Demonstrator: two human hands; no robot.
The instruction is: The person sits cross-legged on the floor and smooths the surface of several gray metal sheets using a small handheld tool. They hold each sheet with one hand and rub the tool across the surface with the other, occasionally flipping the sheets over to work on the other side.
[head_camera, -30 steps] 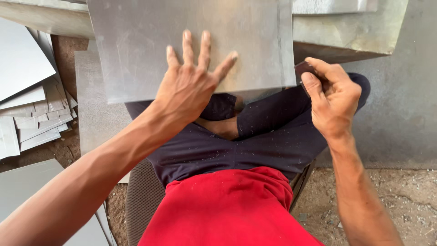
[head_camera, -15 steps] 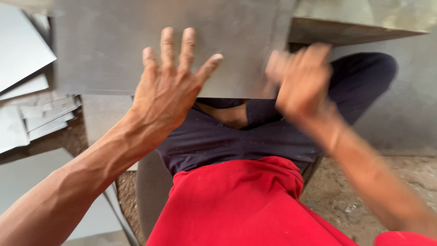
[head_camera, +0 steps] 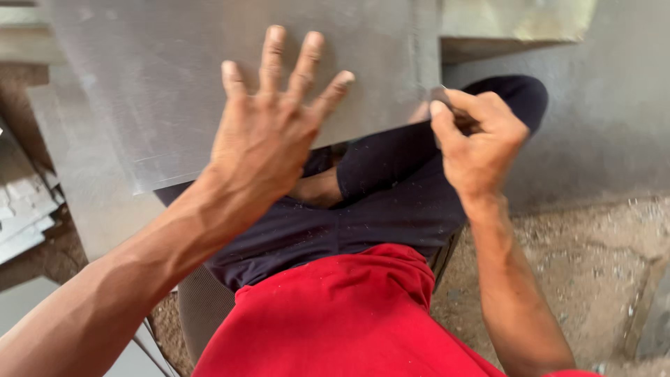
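Observation:
A large grey metal sheet [head_camera: 174, 77] lies across my lap and reaches to the top of the view. My left hand [head_camera: 269, 129] presses flat on its lower edge with the fingers spread. My right hand [head_camera: 478, 139] is closed around a small dark tool [head_camera: 443, 94] whose tip touches the sheet's right edge. Most of the tool is hidden inside the fist. Below the sheet I see my crossed legs in dark trousers [head_camera: 377, 202] and my red shirt [head_camera: 335, 321].
More grey metal sheets [head_camera: 77, 188] lie under and to the left of the big one. A pile of small pale offcuts [head_camera: 24, 209] sits at the far left. A grey wall [head_camera: 600, 126] and sandy ground [head_camera: 593, 279] are on the right.
My right hand swung in a blur toward the sheet and now rests at its right edge. The view shifted closer and left. My left hand stayed pressed on the sheet.

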